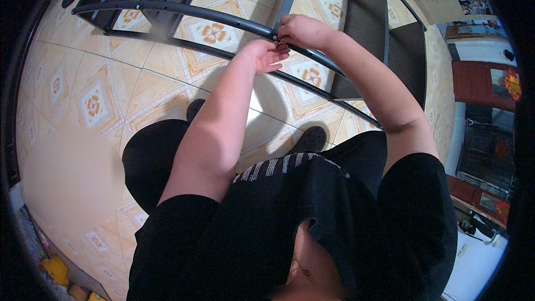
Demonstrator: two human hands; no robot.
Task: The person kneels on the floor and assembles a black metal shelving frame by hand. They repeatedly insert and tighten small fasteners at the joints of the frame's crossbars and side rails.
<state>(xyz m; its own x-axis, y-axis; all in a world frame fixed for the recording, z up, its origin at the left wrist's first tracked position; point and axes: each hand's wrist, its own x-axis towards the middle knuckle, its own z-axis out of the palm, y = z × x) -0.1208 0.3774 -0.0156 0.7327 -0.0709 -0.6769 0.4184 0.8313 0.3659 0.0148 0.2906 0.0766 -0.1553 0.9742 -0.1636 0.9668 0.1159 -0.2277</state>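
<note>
A black metal shelf frame [167, 8] lies on its side over the tiled floor, with dark shelf boards [368, 17] fitted between its bars. My left hand [266, 56] cups the underside of the frame's near bar where a cross bar joins it. My right hand [301, 30] rests on top of the same joint with its fingers pinched on something small that I cannot make out. Both hands touch at the joint.
The floor [95, 106] has cream tiles with orange flower patterns. My black shoes [312, 138] stand below the frame. Red-brown furniture [479, 83] lines the right side. Yellow items [56, 270] lie at the lower left.
</note>
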